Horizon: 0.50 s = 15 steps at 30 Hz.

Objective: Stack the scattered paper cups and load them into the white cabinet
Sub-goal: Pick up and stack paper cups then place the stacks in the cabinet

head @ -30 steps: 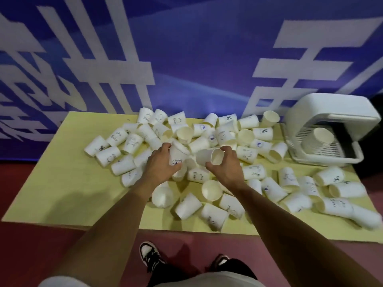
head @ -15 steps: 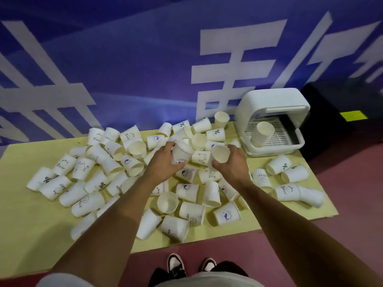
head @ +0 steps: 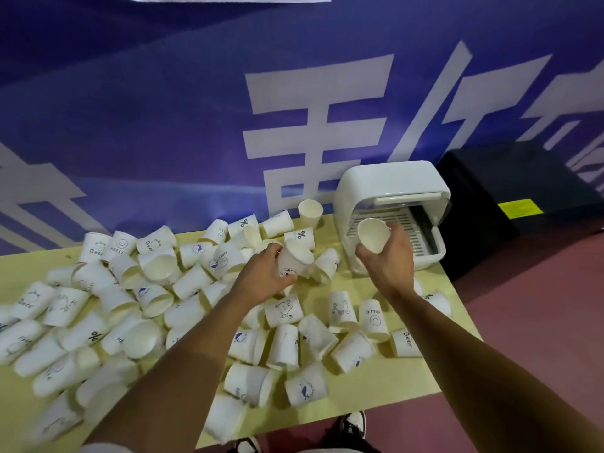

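Observation:
Several white paper cups [head: 157, 289] lie scattered on a yellow table [head: 369, 390], most on their sides. My left hand [head: 261, 276] grips one printed cup [head: 292, 261] above the middle of the pile. My right hand [head: 389, 256] holds a plain cup [head: 372, 235], mouth toward me, right in front of the open white cabinet [head: 385, 183]. The cabinet stands at the table's far right corner, its lid raised and its slatted rack [head: 405, 225] showing. My hand hides whatever stands on the rack.
A blue wall banner [head: 196, 125] with large white characters runs behind the table. A black box [head: 523, 194] with a yellow label sits right of the cabinet. Red floor lies to the right and in front, with my shoes [head: 351, 423] at the table's near edge.
My right hand has carried its cup from the middle of the pile rightward to the cabinet's opening. My left hand keeps its cup over the pile. The view has swung right.

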Motion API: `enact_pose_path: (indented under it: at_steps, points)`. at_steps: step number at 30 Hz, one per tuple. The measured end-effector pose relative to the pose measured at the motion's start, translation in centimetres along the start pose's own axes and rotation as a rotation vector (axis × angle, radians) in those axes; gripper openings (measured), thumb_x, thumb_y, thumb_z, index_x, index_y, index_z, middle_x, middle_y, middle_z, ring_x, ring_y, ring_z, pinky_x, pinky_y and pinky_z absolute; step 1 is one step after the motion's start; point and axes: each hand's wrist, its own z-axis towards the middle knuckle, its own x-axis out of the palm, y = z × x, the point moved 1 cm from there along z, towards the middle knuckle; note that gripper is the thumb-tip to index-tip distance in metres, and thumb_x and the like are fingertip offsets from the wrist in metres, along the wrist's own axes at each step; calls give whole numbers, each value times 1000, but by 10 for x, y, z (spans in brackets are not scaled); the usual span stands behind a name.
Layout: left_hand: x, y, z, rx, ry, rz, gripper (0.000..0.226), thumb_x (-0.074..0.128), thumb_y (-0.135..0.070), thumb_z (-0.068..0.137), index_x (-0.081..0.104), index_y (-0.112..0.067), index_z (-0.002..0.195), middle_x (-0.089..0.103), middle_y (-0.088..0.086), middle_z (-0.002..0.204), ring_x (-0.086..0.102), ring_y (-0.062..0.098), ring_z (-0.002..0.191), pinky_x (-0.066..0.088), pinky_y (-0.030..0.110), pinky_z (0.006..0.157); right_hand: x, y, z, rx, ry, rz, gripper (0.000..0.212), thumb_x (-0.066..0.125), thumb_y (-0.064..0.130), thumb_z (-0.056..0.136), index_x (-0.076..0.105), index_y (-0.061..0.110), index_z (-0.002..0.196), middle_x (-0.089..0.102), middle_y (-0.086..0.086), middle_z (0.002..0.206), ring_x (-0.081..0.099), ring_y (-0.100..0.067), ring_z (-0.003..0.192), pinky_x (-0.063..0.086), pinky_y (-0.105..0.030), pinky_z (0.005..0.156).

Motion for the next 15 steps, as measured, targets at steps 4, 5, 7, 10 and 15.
enact_pose_path:
  at_steps: [4, 5, 7, 10, 15]
  points:
    - [27, -32, 23, -50, -12, -14, 68, 78, -50, 72, 48, -25, 127, 60, -3, 120, 58, 19, 106, 52, 41, 88, -13, -24, 47, -97, 5, 18, 70, 76, 36, 73, 41, 22, 131, 52, -2, 126, 49, -23, 117, 48, -42, 93]
    - [33, -39, 28, -66, -19, -31, 70, 78, -51, 71, 48, -26, 128, 59, -4, 120, 58, 18, 107, 51, 41, 89, -15, -30, 57, -130, 25, 7, 71, 77, 36, 73, 41, 20, 133, 52, -3, 127, 48, -23, 118, 47, -41, 93]
    - [44, -49, 36, -82, -28, -45, 72, 78, -50, 72, 47, -27, 132, 59, -4, 122, 57, 18, 109, 51, 39, 91, -15, -41, 72, -161, 73, -35, 71, 77, 37, 75, 41, 19, 134, 51, -5, 128, 47, -23, 118, 46, -39, 92]
    - [58, -60, 43, -93, -29, -67, 68, 78, -42, 77, 47, -25, 135, 61, -5, 124, 58, 16, 110, 50, 35, 90, -10, -55, 83, -159, 121, -92, 69, 76, 35, 75, 42, 21, 134, 50, -3, 128, 48, -23, 118, 49, -40, 89]
    - [69, -68, 55, -123, 0, -87, 66, 76, -43, 80, 46, -26, 136, 62, -5, 127, 59, 15, 112, 50, 35, 93, 1, -68, 93, -144, 198, -128, 76, 76, 33, 77, 38, 20, 142, 48, -5, 134, 47, -24, 120, 48, -41, 95]
